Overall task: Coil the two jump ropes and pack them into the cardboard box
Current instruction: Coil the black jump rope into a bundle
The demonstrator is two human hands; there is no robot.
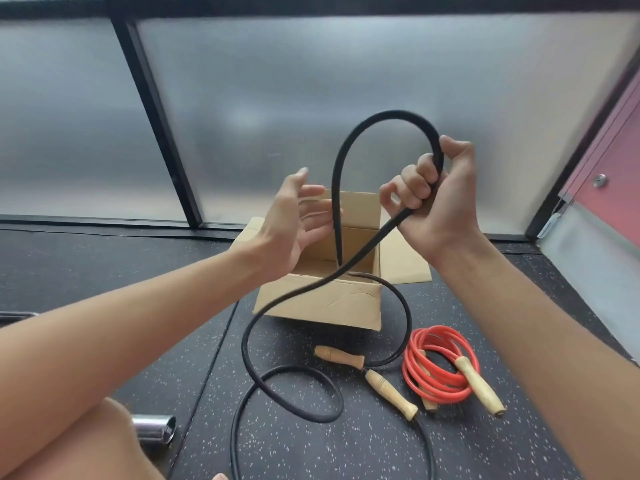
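Knee point(69, 445) sits low by a shiny tube point(156, 427). Left grip point(298, 220) is loose, fingers spread. Black rope point(335, 202) loops above the right grip point(426, 195), which squeezes it tight. Open box point(346, 303) sits below both grips. Red rope point(414, 374) lies coiled below the right grip.

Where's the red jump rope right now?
In the head view the red jump rope lies coiled on the floor right of centre, near the cardboard box, beside the black rope's handles.
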